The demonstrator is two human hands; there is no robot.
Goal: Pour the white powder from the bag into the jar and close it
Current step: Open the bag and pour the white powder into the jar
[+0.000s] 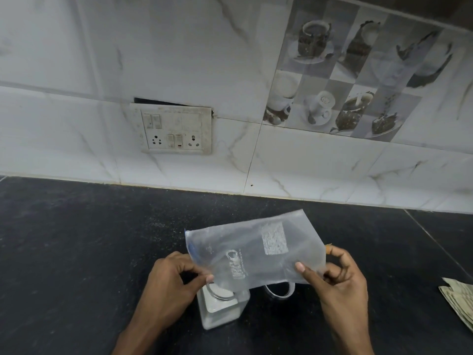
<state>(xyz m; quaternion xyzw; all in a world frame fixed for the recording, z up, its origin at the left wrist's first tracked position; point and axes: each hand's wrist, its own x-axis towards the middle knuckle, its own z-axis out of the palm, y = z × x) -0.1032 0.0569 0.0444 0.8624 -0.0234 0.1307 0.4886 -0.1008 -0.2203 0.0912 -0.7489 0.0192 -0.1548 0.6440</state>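
Note:
A clear plastic bag [258, 248] with a blue zip edge and a white label patch is held flat above the counter. It looks nearly empty, with only a dusty film inside. My left hand [170, 280] pinches its left lower edge and my right hand [337, 278] pinches its right lower corner. Below the bag stands a square clear jar [221, 310], open-mouthed, holding white powder. A round lid [280, 290] lies on the counter just right of the jar, partly hidden by the bag.
The dark speckled countertop [76, 252] meets a white marble-tiled wall [281, 170] with a switch and socket plate [175, 129]. A folded patterned cloth or paper [459, 301] lies at the right edge.

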